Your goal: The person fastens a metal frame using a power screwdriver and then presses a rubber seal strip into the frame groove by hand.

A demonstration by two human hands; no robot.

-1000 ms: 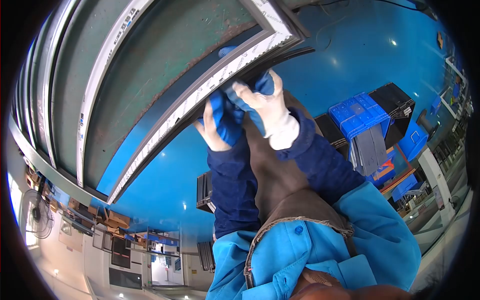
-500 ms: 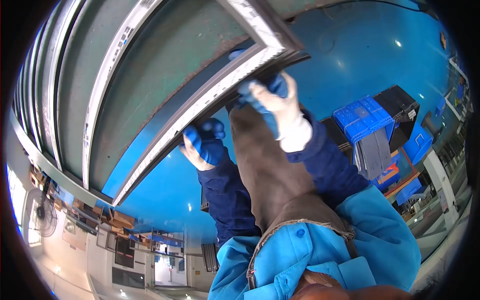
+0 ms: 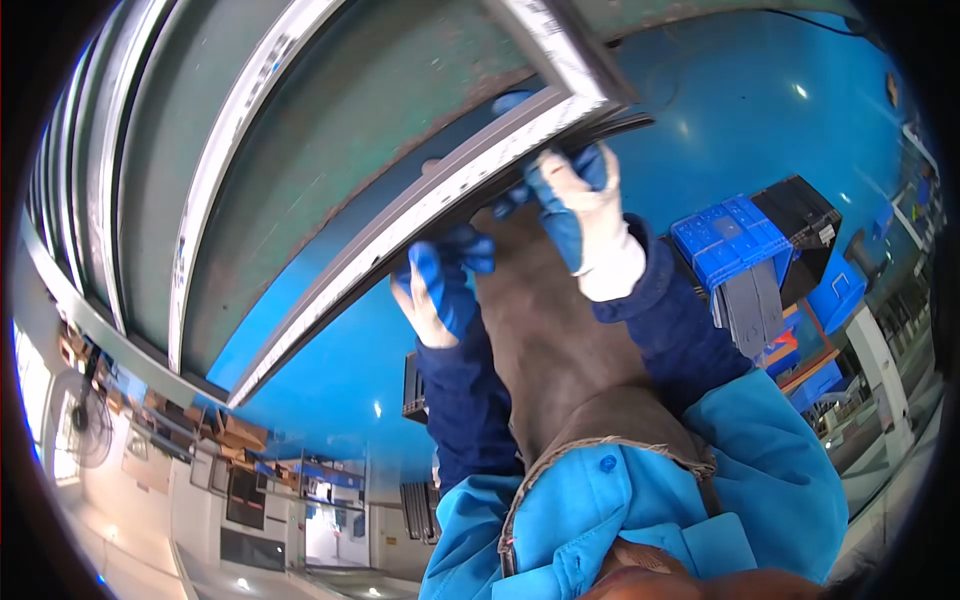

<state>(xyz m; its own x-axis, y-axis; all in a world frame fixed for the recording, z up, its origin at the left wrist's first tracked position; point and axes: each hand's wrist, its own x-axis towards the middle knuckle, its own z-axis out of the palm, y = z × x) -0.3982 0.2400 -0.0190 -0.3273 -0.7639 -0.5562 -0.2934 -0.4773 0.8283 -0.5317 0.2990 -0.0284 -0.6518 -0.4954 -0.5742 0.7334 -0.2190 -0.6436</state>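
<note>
A dark grey metal frame [image 3: 405, 213] with printed white film on its face runs diagonally across the view, its corner at the upper right. Along its near edge lies a long dark strip [image 3: 625, 127], whose end sticks out past the corner. My left hand [image 3: 440, 285], in a blue-and-white glove, has its fingers curled at this near edge, apparently round the strip. Farther up, towards the corner, my right hand [image 3: 585, 215], gloved the same way, is closed at the strip. The fingertips of both hands are partly hidden. Beyond the frame shows a small blue shape [image 3: 513, 101] that I cannot make out.
A green worktop [image 3: 400, 90] carries more film-covered profiles [image 3: 196, 205] at the left. On the blue floor [image 3: 740, 100] at the right stand a blue crate [image 3: 730, 235] and black boxes [image 3: 795, 215]. A fan [image 3: 80, 420] stands at the far left.
The frame's corner and both hands appear shifted slightly right in view. The strip's end stands farther out from the corner. My left hand's fingers reach farther right.
</note>
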